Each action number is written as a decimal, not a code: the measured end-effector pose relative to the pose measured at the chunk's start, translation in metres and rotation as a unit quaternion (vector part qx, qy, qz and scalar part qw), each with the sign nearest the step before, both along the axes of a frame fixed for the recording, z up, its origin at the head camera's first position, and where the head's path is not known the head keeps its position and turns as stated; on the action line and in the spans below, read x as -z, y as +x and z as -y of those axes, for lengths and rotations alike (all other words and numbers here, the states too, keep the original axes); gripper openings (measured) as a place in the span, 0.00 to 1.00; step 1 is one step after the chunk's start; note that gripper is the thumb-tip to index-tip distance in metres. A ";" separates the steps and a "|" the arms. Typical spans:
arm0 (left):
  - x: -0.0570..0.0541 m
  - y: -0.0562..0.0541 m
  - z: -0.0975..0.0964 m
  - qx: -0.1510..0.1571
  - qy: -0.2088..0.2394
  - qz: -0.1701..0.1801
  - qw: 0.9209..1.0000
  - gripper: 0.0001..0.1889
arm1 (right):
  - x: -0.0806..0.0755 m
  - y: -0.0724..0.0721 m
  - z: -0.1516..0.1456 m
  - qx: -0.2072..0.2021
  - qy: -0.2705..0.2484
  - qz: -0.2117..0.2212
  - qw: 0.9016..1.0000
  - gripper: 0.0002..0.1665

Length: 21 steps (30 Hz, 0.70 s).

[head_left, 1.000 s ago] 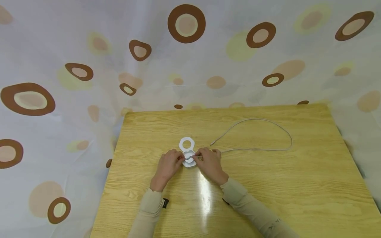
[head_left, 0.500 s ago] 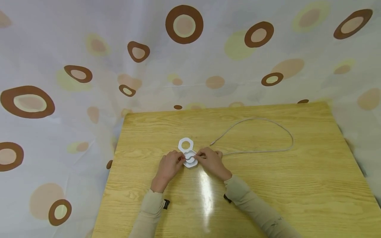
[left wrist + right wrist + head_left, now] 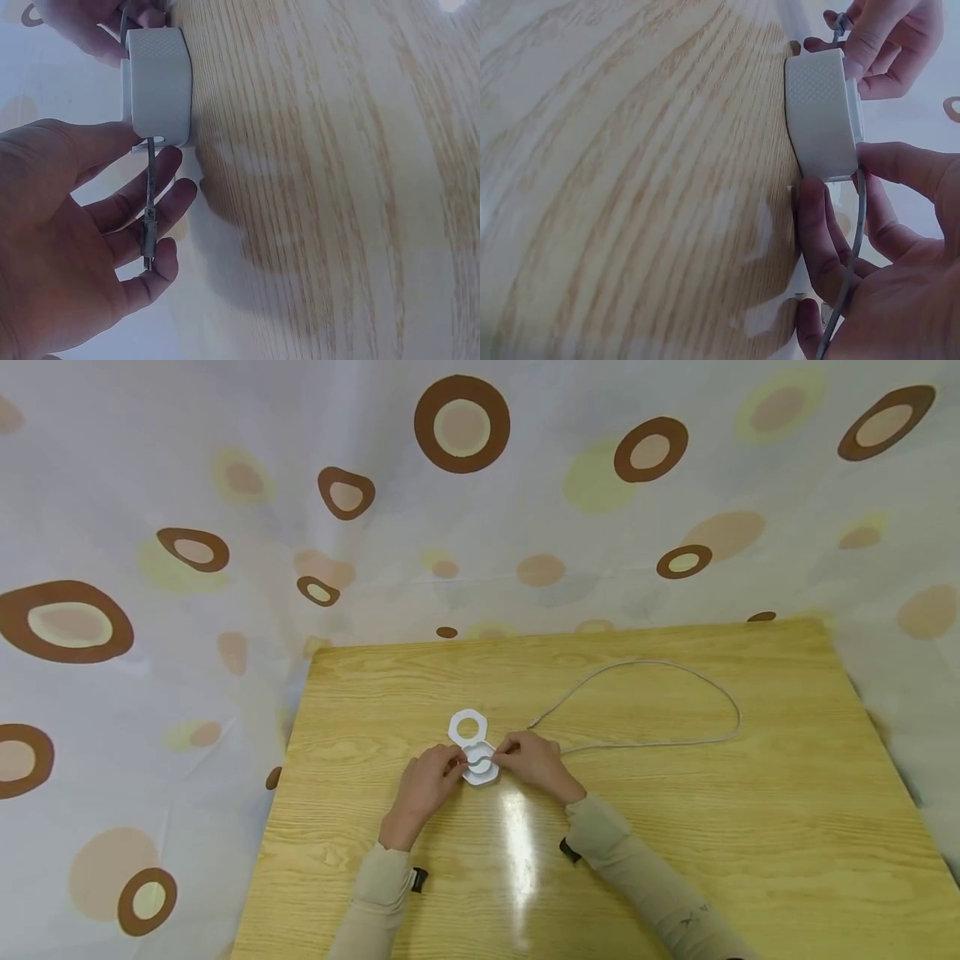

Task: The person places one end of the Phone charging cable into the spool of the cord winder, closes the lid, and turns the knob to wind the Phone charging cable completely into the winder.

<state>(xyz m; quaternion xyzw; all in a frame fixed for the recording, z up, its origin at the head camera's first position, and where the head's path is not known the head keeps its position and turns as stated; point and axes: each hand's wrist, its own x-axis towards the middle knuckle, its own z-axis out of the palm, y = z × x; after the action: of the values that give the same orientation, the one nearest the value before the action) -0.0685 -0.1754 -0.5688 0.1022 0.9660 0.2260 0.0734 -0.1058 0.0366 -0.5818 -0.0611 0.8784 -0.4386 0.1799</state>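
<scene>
A small white octagonal case (image 3: 481,779) stands on the table with its ring-shaped lid (image 3: 456,727) swung back, away from the person. Across the inside of the case runs a grey cable (image 3: 652,744), bent in an S. My left hand (image 3: 424,787) pinches the cable at the left edge; in the left wrist view a short end with a plug (image 3: 150,236) hangs out beside the fingers. At the right edge my right hand (image 3: 542,768) pinches the cable between thumb and fingers. In the right wrist view the right thumb touches the case wall (image 3: 819,112).
From the right hand the cable's long part loops over the wooden table (image 3: 675,827), its far end lying just behind that hand. A patterned sheet (image 3: 540,485) hangs behind and beside the table. Each wrist wears a black strap (image 3: 420,880).
The right hand has shifted slightly right along the case edge. Both hands keep hold of the cable, whose S bend still lies across the case. The view has tilted a little.
</scene>
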 end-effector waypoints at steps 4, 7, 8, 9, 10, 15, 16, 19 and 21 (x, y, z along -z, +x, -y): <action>0.002 0.000 0.001 0.000 0.005 -0.003 1.000 0.03 | -0.002 -0.001 0.001 -0.004 0.010 -0.003 1.000 0.09; 0.002 0.000 0.001 -0.001 0.010 -0.004 1.000 0.03 | -0.001 0.000 0.002 0.001 0.009 -0.002 1.000 0.09; 0.002 -0.001 0.002 -0.001 0.011 -0.005 1.000 0.03 | 0.000 0.000 0.002 0.003 0.007 -0.004 1.000 0.09; 0.002 -0.001 0.002 -0.002 0.011 -0.005 1.000 0.03 | 0.000 0.000 0.002 0.004 0.005 -0.005 1.000 0.09; 0.002 -0.001 0.002 -0.003 0.013 -0.005 1.000 0.03 | 0.000 0.000 0.002 0.006 0.003 -0.006 1.000 0.09; 0.005 0.001 0.003 -0.008 0.025 -0.004 1.000 0.04 | 0.001 0.002 -0.001 0.016 -0.010 -0.004 1.000 0.10; 0.006 0.002 0.003 -0.010 0.030 -0.003 1.000 0.04 | 0.002 0.002 -0.001 0.018 -0.013 -0.002 1.000 0.10; 0.006 0.002 0.003 -0.011 0.047 -0.002 0.999 0.07 | 0.003 0.002 -0.003 0.020 -0.022 0.003 1.000 0.10; 0.005 0.002 0.003 -0.010 0.056 -0.004 0.998 0.10 | 0.005 0.000 -0.004 0.020 -0.025 0.008 0.999 0.11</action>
<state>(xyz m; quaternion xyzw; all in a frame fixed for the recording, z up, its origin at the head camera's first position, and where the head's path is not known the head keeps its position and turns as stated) -0.0661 -0.1784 -0.5743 0.0977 0.9530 0.2800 0.0614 -0.1054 0.0402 -0.5868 -0.0443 0.8669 -0.4642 0.1763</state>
